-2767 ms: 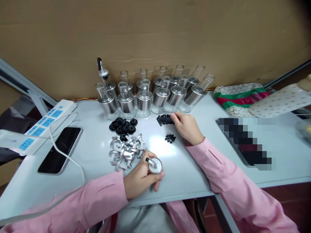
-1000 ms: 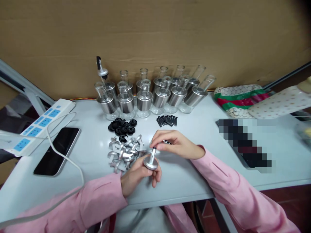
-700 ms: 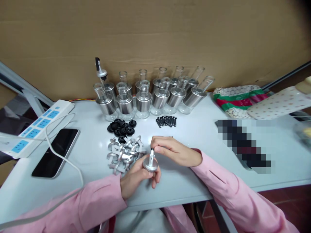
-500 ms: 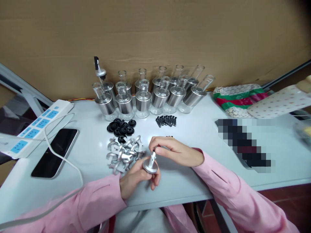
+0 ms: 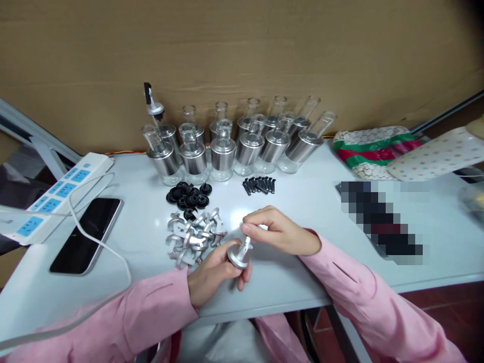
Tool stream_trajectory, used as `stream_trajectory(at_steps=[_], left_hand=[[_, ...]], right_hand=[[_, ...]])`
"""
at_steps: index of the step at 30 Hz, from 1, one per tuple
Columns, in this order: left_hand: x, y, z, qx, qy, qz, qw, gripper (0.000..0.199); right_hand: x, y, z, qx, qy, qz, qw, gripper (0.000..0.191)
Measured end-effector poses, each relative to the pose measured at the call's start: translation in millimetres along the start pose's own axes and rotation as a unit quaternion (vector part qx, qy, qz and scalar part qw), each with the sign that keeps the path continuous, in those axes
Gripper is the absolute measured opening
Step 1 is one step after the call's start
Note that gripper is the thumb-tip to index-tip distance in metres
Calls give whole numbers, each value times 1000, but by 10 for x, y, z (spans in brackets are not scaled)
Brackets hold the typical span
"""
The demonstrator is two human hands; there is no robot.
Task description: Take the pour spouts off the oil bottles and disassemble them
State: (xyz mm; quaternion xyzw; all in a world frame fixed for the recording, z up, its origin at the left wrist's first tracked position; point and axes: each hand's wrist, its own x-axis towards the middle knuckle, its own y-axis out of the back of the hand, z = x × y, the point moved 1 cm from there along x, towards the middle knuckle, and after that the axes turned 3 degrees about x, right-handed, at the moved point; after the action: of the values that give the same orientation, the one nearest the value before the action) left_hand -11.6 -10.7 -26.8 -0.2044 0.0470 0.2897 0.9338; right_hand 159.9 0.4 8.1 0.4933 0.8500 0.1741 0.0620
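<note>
My left hand (image 5: 221, 269) is closed around the round base of a silver pourer spout (image 5: 239, 256), which tilts up to the right. At the spout's tip, the thumb and fingers of my right hand (image 5: 278, 229) are pinched together and cover the very end. Whether a small part sits between those fingers is hidden. Just left of my left hand lies a heap of silver pourer spouts (image 5: 194, 242). Behind that heap are black ribbed stoppers (image 5: 189, 196) in a pile. Small black flap caps (image 5: 260, 185) lie in a row beyond my right hand.
Two rows of glass bottles with metal sleeves (image 5: 223, 154) stand along the cardboard wall; a rear-left one carries a fitted pourer (image 5: 154, 107). A phone (image 5: 86, 234), power strip (image 5: 56, 196) and white cable are at left. A patterned bag (image 5: 374, 151) lies at right.
Both hands have shifted slightly right with the spout, which now leans more to the right. The black bit seen at its tip earlier is hidden under my right fingers.
</note>
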Motion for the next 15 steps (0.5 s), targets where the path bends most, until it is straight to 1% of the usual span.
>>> stream_trajectory(at_steps=[2, 4, 5, 7, 9, 10, 12, 15], left_hand=[[-7, 5, -10, -10, -7, 3, 1000, 19], [-19, -1, -9, -13, -7, -4, 1000, 17], [-25, -7, -4, -10, -4, -10, 1000, 16], [-36, -19, 7, 1, -1, -17, 1000, 14], [-41, -24, 14, 8, -8, -13, 1000, 14], [-41, -23, 13, 10, -12, -10, 1000, 14], [-39, -19, 2, 14, -18, -8, 1000, 15], [-38, -13, -19, 17, -21, -6, 1000, 15]], right_hand=[[5, 34, -5, 41, -6, -10, 999, 40], [0, 102, 7, 81, -7, 10, 997, 34], [-8, 152, 20, 101, -7, 41, 994, 29], [-34, 274, 57, 131, -4, 132, 983, 22], [-66, 396, 97, 133, -3, 211, 968, 22], [-81, 449, 117, 121, -10, 233, 965, 23], [-102, 529, 160, 77, -35, 240, 967, 23], [-117, 597, 235, -25, -70, 210, 975, 22]])
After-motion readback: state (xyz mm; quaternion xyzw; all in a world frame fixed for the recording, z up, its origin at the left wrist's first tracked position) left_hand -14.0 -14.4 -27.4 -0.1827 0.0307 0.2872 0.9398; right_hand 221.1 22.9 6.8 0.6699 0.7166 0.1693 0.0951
